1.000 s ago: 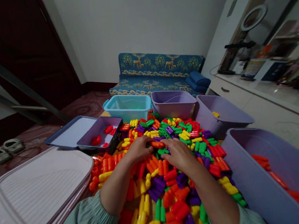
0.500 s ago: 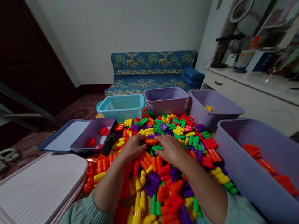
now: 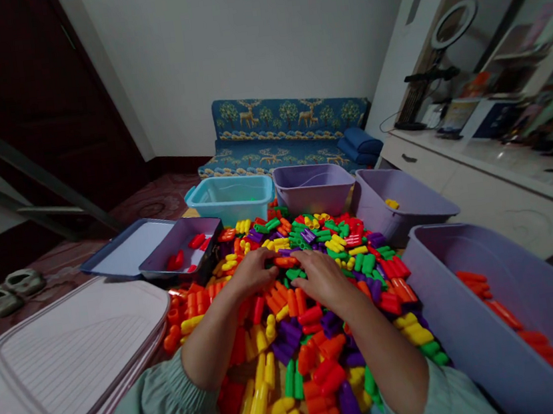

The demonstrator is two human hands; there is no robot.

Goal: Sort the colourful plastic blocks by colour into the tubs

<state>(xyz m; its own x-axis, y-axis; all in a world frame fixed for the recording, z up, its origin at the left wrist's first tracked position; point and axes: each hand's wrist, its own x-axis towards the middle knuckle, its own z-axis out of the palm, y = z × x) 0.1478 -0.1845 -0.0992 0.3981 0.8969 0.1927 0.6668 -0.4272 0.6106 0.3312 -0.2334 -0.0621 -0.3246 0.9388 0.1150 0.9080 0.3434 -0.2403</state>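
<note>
Between my two hands lies an orange plastic piece (image 3: 286,261), over a wide pile of red, orange, yellow, green and purple pieces. My left hand (image 3: 255,271) has its fingers closed on the left end of this piece. From the other side, my right hand (image 3: 319,272) grips its right end with thumb and fingers. Green pieces (image 3: 295,274) lie just beneath, between the hands. Nearer my body, yellow pieces (image 3: 260,397) and purple pieces (image 3: 350,405) lie between my forearms.
A turquoise bin (image 3: 231,211) and a purple bin (image 3: 313,199) stand behind the pile. Two more purple bins (image 3: 383,215) (image 3: 504,340) hold pieces at right. An open case (image 3: 150,271) and a pale lid (image 3: 77,352) lie left. Beyond is a blue sofa (image 3: 274,150).
The whole view has shifted slightly, so everything appears a little further right and lower. Both hands keep nearly the same position around the orange piece.
</note>
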